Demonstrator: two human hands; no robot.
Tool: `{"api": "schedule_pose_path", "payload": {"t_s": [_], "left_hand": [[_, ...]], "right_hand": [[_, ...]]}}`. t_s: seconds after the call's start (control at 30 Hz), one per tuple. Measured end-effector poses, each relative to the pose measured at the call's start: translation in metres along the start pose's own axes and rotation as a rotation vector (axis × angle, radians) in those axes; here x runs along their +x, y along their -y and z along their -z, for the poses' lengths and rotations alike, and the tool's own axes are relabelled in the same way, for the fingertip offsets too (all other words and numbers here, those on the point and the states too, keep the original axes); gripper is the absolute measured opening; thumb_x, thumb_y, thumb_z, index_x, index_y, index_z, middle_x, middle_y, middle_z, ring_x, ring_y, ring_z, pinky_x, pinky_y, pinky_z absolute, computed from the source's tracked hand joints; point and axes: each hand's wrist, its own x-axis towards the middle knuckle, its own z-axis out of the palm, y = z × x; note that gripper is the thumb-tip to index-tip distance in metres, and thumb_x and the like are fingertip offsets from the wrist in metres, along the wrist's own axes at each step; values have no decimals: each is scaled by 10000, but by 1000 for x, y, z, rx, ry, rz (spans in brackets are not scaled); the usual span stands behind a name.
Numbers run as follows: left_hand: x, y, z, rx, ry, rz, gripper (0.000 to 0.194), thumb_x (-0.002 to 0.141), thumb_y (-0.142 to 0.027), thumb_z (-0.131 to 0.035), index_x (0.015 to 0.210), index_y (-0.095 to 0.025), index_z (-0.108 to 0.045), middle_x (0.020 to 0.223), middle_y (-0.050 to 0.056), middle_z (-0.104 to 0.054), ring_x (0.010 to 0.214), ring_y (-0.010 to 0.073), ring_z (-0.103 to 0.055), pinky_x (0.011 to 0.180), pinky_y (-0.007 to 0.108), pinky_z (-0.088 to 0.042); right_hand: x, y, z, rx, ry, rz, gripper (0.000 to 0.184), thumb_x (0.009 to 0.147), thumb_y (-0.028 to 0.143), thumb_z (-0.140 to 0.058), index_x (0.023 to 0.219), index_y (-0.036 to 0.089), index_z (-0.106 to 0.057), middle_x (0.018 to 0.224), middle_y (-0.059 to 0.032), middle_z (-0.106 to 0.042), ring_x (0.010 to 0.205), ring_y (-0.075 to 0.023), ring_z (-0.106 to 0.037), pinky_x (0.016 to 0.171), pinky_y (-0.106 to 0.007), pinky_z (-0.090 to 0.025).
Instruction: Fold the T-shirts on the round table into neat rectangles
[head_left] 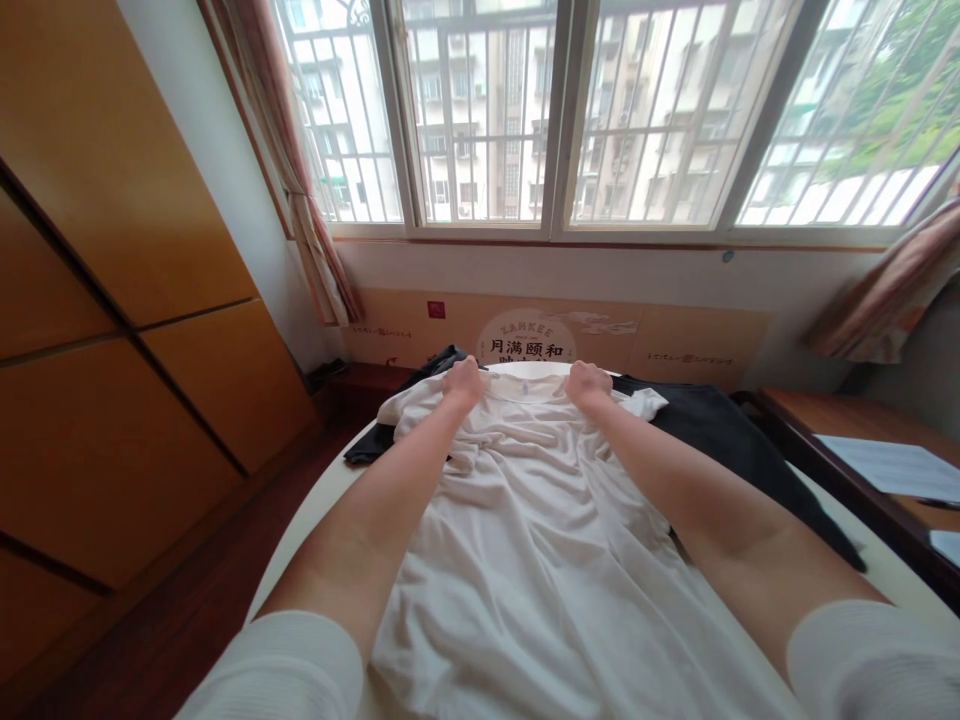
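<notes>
Gently pinching the soft, light white T-shirt (517, 540) at mid-frame with closed fingers of the left hand (463, 382) and right hand (587, 382), gripping limp fabric beside the collar (525, 388).

Soft daylight floods through the barred windows (480, 120) (the sky nearly glares white), leaving the wardrobe doors (120, 250) dimmer. Faint shadows lie in the folds of the white T-shirt (517, 560); the wide-angle edges bend noticeably.
</notes>
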Motion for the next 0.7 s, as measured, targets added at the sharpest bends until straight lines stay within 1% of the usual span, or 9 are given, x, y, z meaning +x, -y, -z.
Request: {"api": "schedule_pose_path", "payload": {"t_s": [0.07,0.13,0.2,0.27,0.37,0.47,0.57,0.63,0.7], "left_hand": [[-2,0,-6,-6,17,-49,466,989,-219,-490,1443,-115,-505,1350,217,-673,1226,310,-666,998,386,-511],[-5,2,-14,17,38,-120,569,972,-226,-513,1513,-83,-416,1436,239,-614,1307,333,-614,1078,430,-461],[-8,5,-21,45,42,-177,582,975,-228,-500,1531,-83,-406,1525,243,-541,1386,334,-548,1159,452,-383],[-11,8,-24,47,37,-205,547,1000,-226,-448,1531,-95,-429,1603,231,-460,1463,321,-466,1216,462,-304],[-17,13,-21,59,10,-199,532,1040,-277,-382,1531,-86,-457,1683,221,-336,1550,343,-325,1257,525,-214],[-32,20,-9,77,-57,-141,553,1054,-325,-368,1532,-68,-475,1686,228,-325,1551,381,-317,1249,558,-241],[-66,25,5,102,-101,-175,554,1042,-296,-407,1518,-21,-479,1663,266,-347,1538,397,-343,1238,549,-290],[-103,28,14,87,-48,-303,550,1041,-305,-441,1498,-1,-488,1646,287,-363,1541,385,-349,1247,522,-300],[-149,30,22,14,27,-501,555,1053,-361,-459,1504,-39,-489,1646,267,-378,1555,351,-339,1259,492,-301]], "right_hand": [[-2,3,0,16,16,15,385,990,202,-518,1296,38,-684,1220,-281,-719,1147,-341,-700,929,-393,-515],[-9,7,-3,35,38,68,517,979,184,-518,1475,39,-544,1272,-269,-706,1179,-339,-686,958,-398,-510],[-19,14,-9,52,66,145,681,982,196,-512,1621,51,-328,1362,-252,-671,1254,-322,-648,1020,-388,-484],[-32,20,-18,62,97,208,770,1005,265,-496,1669,43,-175,1524,-257,-550,1398,-314,-538,1115,-379,-419],[-51,26,-34,63,153,221,809,1047,441,-418,1666,0,-141,1691,-278,-287,1559,-345,-306,1229,-445,-279],[-62,26,-43,70,213,200,829,1060,555,-318,1654,-10,-197,1716,-270,-216,1592,-359,-221,1266,-528,-178],[-68,27,-38,87,232,211,830,1066,563,-275,1648,-26,-216,1726,-256,-189,1605,-349,-185,1280,-549,-128],[-76,30,-28,99,224,227,827,1069,547,-270,1645,-44,-203,1724,-264,-183,1606,-359,-177,1276,-576,-130],[-93,31,-16,110,213,276,816,1070,542,-288,1654,-20,-196,1731,-239,-182,1612,-346,-165,1278,-577,-137]]}}
